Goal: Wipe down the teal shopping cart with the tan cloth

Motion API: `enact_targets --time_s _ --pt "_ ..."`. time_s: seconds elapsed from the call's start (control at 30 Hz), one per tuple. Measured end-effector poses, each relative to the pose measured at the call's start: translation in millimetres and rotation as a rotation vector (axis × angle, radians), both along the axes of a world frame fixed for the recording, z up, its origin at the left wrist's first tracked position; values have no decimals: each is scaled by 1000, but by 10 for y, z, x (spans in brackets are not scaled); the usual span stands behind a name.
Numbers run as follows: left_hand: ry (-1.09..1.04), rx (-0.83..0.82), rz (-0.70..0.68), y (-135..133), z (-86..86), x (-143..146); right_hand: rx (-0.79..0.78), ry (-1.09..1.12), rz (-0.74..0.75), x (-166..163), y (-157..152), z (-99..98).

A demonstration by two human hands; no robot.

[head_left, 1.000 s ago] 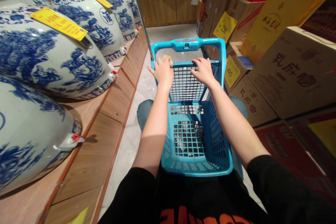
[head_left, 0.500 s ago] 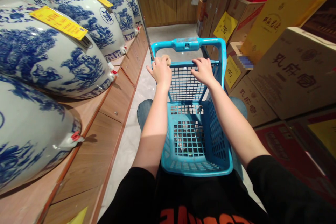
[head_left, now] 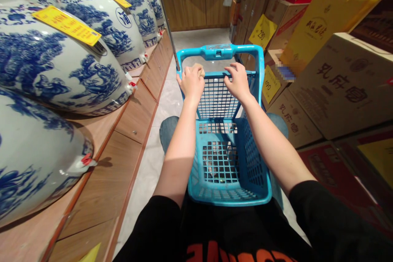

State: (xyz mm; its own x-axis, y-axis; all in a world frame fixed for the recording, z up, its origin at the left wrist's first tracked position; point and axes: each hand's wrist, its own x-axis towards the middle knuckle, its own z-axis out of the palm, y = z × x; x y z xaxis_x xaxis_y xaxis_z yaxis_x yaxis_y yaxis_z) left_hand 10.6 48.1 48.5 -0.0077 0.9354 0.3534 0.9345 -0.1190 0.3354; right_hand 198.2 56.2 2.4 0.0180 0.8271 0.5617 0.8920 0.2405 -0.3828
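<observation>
A blue plastic shopping basket point(head_left: 230, 202) with grid walls and a raised handle stands between my knees. At the left part of its far rim, my left hand point(head_left: 191, 84) is closed over a crumpled beige cloth point(head_left: 199, 69), only partly visible beyond the fingers. My right hand point(head_left: 238, 82) is at the right part of that rim, its fingers bent and apart, with nothing seen in it. Whether its fingertips touch the rim is hard to tell. Inside the basket only the grid bottom shows.
Large blue-and-white jars point(head_left: 89, 77) with red covers line a wooden cabinet point(head_left: 135, 131) on the left. Cardboard boxes point(head_left: 353, 90) and a yellow bag point(head_left: 325, 28) are stacked on the right. A thin metal pole point(head_left: 167, 20) rises at the basket's far left corner.
My left hand and the cloth have shifted slightly right along the far rim. My right hand's fingers have lifted a little. The basket stays where it was.
</observation>
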Motion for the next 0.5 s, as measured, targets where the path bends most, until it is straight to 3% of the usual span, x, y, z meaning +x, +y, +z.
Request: enact_targets --time_s 0.17,0.33,0.5 --pt "-21 22 -5 26 -38 7 -115 -20 71 -120 -113 156" --pt "-24 36 9 10 -32 -15 -383 -116 184 -161 -99 83" --pt "39 -6 5 -11 29 -77 -319 -49 155 -74 -41 23"
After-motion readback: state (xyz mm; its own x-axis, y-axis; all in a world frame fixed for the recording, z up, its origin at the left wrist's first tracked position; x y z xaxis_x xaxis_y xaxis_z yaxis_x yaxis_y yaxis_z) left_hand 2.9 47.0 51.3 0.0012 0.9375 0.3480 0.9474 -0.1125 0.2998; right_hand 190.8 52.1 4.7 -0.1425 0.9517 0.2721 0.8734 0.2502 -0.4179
